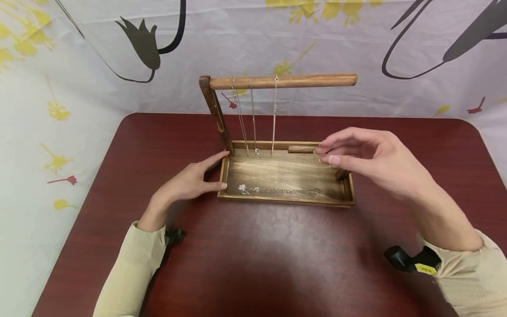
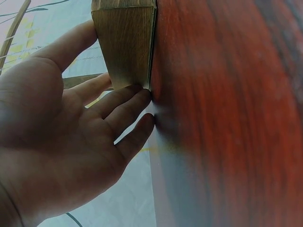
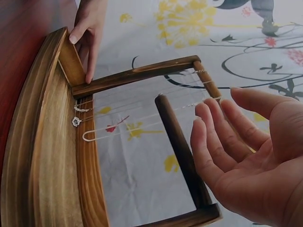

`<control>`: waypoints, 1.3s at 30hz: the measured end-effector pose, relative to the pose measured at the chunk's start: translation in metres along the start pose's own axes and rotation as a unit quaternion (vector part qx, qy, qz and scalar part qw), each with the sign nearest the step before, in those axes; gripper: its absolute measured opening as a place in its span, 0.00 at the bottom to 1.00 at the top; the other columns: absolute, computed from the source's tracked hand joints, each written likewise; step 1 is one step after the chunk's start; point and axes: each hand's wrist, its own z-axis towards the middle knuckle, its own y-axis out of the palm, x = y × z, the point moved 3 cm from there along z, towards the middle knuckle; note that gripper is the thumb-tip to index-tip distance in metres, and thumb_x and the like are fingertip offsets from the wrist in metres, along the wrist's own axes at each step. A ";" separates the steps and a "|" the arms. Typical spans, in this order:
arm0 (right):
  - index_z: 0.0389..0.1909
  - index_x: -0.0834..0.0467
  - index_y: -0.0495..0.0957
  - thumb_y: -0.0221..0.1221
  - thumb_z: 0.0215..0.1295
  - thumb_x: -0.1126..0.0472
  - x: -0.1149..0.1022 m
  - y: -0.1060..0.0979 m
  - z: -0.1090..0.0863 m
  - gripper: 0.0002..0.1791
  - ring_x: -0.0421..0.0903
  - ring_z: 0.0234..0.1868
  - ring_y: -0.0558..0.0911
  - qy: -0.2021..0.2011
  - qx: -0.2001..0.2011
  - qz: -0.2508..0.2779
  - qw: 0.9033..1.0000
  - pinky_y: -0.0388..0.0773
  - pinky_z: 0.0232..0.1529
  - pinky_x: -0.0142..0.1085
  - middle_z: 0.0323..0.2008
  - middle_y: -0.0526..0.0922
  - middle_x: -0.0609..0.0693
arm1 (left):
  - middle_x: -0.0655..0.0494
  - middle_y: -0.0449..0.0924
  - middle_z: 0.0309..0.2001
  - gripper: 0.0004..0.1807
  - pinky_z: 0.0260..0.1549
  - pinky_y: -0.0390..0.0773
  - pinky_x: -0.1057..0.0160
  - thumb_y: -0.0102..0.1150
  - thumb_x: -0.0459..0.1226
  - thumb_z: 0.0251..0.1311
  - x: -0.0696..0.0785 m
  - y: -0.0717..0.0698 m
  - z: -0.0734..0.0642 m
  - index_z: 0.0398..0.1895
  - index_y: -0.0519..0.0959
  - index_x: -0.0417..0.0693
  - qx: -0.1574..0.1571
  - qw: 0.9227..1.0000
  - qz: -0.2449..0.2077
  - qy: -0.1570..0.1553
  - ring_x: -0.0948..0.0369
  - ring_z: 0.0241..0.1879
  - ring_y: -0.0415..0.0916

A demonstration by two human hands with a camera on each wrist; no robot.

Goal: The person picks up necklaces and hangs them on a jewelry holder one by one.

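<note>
A wooden jewelry stand has a shallow tray point(image 1: 285, 169), a tall left post point(image 1: 215, 112) and a long top bar point(image 1: 309, 81). A shorter bar point(image 3: 177, 142) extends from the right post, partly hidden behind my right hand in the head view. Several thin necklaces point(image 1: 274, 119) hang from the top bar, one with a small pendant point(image 1: 257, 151). More silver chain point(image 1: 285, 191) lies along the tray's front. My left hand point(image 1: 194, 178) touches the tray's left end with thumb and fingers extended. Beside the shorter bar, my right hand point(image 1: 368, 154) hovers with loosely bent fingers, holding nothing.
The stand sits on a dark red wooden table point(image 1: 277, 259). Behind it hangs a pale cloth point(image 1: 222, 35) with yellow, red and grey flower prints. A black wrist device point(image 1: 412, 259) shows at my right sleeve.
</note>
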 end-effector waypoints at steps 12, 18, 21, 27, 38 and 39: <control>0.54 0.64 0.80 0.63 0.66 0.70 0.019 0.002 -0.003 0.16 0.47 0.46 0.86 -0.015 -0.018 0.022 0.999 0.81 0.41 0.32 0.49 0.85 0.58 | 0.59 0.53 0.77 0.46 0.66 0.63 0.47 0.66 0.53 0.62 0.000 -0.001 0.000 0.79 0.50 0.73 0.000 1.000 0.010 -0.003 0.52 0.72 0.59; 0.54 0.61 0.82 0.62 0.66 0.70 0.029 0.006 -0.006 0.16 0.46 0.47 0.86 -0.016 -0.030 -0.004 0.999 0.81 0.44 0.31 0.49 0.86 0.54 | 0.59 0.53 0.77 0.46 0.65 0.64 0.46 0.65 0.52 0.62 -0.001 -0.001 0.001 0.79 0.50 0.72 -0.002 1.000 0.009 -0.001 0.52 0.71 0.60; 0.54 0.58 0.82 0.62 0.66 0.69 0.033 0.009 -0.007 0.16 0.46 0.48 0.86 -0.021 -0.041 -0.018 0.999 0.81 0.45 0.31 0.49 0.86 0.52 | 0.59 0.53 0.77 0.47 0.65 0.64 0.46 0.65 0.52 0.62 -0.001 -0.001 0.001 0.79 0.50 0.71 -0.003 1.000 0.009 0.000 0.52 0.71 0.60; 0.55 0.54 0.82 0.62 0.68 0.67 0.040 0.011 -0.008 0.16 0.49 0.48 0.85 -0.013 -0.054 -0.024 0.998 0.82 0.43 0.33 0.49 0.86 0.51 | 0.57 0.55 0.76 0.47 0.65 0.65 0.46 0.65 0.53 0.62 0.000 -0.001 0.000 0.79 0.49 0.73 -0.001 1.000 0.014 0.000 0.52 0.70 0.62; 0.52 0.56 0.82 0.63 0.67 0.66 0.057 0.021 -0.009 0.13 0.47 0.44 0.85 0.003 -0.030 -0.015 0.999 0.81 0.40 0.33 0.46 0.86 0.50 | 0.55 0.54 0.77 0.47 0.64 0.65 0.45 0.65 0.54 0.62 -0.001 -0.001 0.000 0.79 0.48 0.72 -0.002 1.000 0.011 0.002 0.50 0.70 0.62; 0.51 0.56 0.83 0.64 0.66 0.66 0.059 0.023 -0.009 0.13 0.47 0.44 0.85 0.006 -0.026 -0.017 0.999 0.81 0.39 0.33 0.45 0.87 0.50 | 0.55 0.54 0.77 0.47 0.64 0.65 0.45 0.65 0.54 0.62 -0.001 -0.002 -0.001 0.80 0.48 0.72 -0.001 1.000 0.011 0.002 0.50 0.70 0.62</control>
